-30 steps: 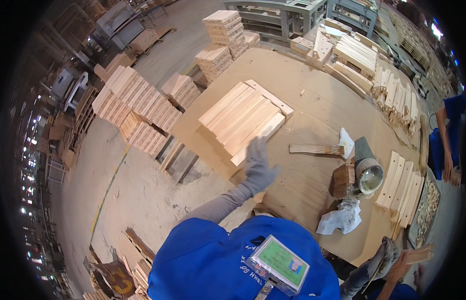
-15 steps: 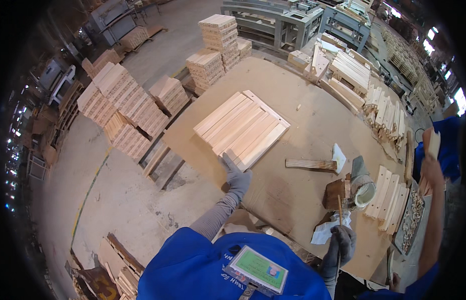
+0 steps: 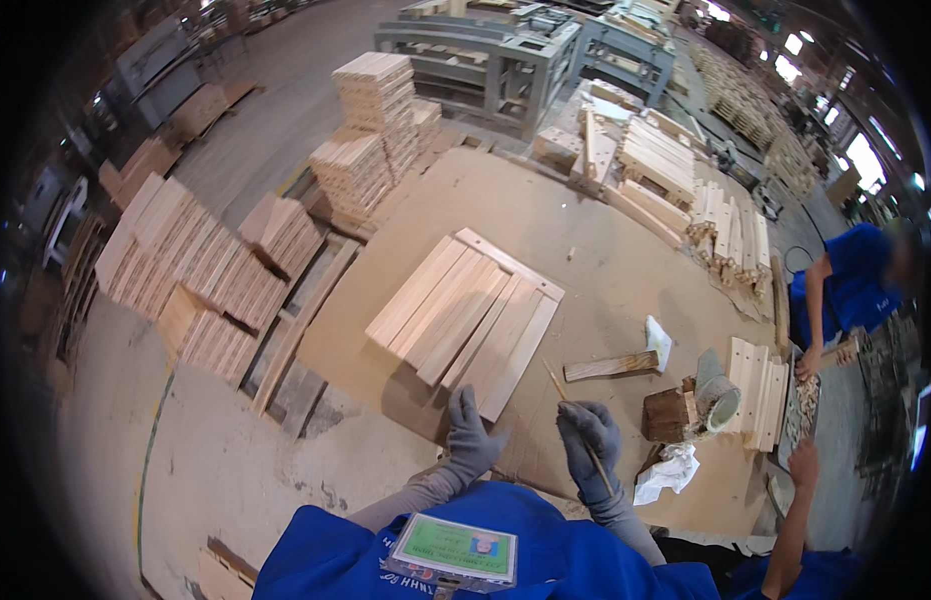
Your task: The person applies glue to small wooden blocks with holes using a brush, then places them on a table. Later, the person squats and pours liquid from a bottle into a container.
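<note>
A panel of pale wooden slats (image 3: 440,310) lies on the brown-covered table, with a rail holding small holes along its right far side. One gap between the slats has widened. My left hand (image 3: 472,440), in a grey glove, rests its outstretched fingers at the panel's near edge. In my right hand (image 3: 590,445), also gloved, a thin wooden stick (image 3: 553,378) is gripped, its tip pointing up toward the panel's right side. Right of that lie a hammer (image 3: 610,367) with a wooden handle and white head, and a tilted pale cup (image 3: 723,405) beside a wooden block (image 3: 667,415).
A crumpled white sheet (image 3: 667,474) lies near the table's front edge. Loose wooden pieces (image 3: 755,390) sit at the right, with more stacked at the back (image 3: 655,155). Piles of wood (image 3: 190,270) stand left. A co-worker in blue (image 3: 855,280) handles wood at the right.
My right hand has moved up and left from beside the cup toward the panel, still holding the stick. The slats have shifted apart. My left hand stays at the near edge; the view has turned.
</note>
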A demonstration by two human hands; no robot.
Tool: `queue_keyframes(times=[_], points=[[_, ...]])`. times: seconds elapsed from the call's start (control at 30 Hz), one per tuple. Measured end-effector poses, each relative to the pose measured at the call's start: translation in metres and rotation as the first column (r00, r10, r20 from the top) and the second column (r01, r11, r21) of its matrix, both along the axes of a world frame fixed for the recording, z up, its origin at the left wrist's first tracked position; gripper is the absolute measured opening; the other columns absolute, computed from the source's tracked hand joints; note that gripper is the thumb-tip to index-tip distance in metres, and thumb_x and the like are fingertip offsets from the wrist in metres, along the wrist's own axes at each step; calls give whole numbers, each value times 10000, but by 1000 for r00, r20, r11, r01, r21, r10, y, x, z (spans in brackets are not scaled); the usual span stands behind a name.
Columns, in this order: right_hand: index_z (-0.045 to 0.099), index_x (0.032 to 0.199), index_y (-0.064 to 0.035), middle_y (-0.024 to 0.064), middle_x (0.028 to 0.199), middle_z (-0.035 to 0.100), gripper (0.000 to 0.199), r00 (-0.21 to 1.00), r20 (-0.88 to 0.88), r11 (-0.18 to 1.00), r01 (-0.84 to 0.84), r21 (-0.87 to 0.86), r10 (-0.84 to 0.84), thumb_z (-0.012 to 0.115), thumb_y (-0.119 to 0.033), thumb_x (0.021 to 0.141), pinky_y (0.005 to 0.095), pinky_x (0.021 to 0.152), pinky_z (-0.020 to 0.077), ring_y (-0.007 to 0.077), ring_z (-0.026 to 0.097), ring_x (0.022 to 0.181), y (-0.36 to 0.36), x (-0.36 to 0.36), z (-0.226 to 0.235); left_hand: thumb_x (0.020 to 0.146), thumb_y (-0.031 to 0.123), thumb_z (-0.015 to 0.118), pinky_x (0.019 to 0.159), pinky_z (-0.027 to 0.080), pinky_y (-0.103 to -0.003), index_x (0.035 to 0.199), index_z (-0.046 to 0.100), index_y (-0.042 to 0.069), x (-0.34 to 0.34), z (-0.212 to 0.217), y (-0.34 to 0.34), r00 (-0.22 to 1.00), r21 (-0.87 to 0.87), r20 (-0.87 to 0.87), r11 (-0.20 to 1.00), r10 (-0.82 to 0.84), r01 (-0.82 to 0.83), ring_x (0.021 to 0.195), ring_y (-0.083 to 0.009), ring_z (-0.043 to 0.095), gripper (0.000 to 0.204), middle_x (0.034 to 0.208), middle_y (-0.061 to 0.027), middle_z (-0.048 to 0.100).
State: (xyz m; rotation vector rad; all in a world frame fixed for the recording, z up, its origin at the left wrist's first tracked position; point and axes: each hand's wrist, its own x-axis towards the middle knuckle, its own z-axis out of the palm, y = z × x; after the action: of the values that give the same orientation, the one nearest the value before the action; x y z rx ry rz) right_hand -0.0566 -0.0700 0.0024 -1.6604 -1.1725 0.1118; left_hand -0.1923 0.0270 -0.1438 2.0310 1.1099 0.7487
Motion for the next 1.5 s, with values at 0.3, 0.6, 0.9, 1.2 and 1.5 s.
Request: queue_keyframes(times=[0.3,0.6,0.9,1.2,1.5], points=[[639,1042,-20,168,977,658,214,978,-57,977,192,-96,-198,615,-32,830,339,749,506,298,653,868,12,-7,-17,673,570,678,1056,237,-513,1460,37,13,-1,47,41,797,-66,-495,929,-347,363,1297,-489,211,1158,1431,-347,112],[661,1022,-50,152,954,667,206,936,-26,933,349,-87,-352,639,-86,820,341,729,512,292,658,830,4,-22,-9,678,474,655,883,405,-489,1486,13,103,110,72,80,651,-180,-649,911,-394,371,1133,-493,398,1096,1468,-343,32],[487,1244,35,155,1045,632,350,772,-571,941,337,-2,-278,507,-128,936,299,786,537,207,646,897,-3,-19,-15,573,315,816,1099,257,-424,1458,-27,17,93,53,108,866,-405,111,773,-488,488,1337,-411,232,1258,1453,-301,122],[418,1311,48,136,1246,517,432,946,-177,923,307,231,-270,403,-243,992,298,991,386,192,492,1156,27,13,82,616,342,800,1084,263,-424,1407,-28,-103,73,121,57,523,312,294,598,-800,739,1280,-433,325,1229,1395,-300,245],[409,1309,43,117,1189,563,421,719,-673,925,353,139,-173,439,-216,979,269,948,432,166,550,1084,-22,-7,44,679,335,760,922,445,-430,1242,413,51,94,94,11,337,427,53,326,-940,843,1082,-328,551,719,1192,-136,561]])
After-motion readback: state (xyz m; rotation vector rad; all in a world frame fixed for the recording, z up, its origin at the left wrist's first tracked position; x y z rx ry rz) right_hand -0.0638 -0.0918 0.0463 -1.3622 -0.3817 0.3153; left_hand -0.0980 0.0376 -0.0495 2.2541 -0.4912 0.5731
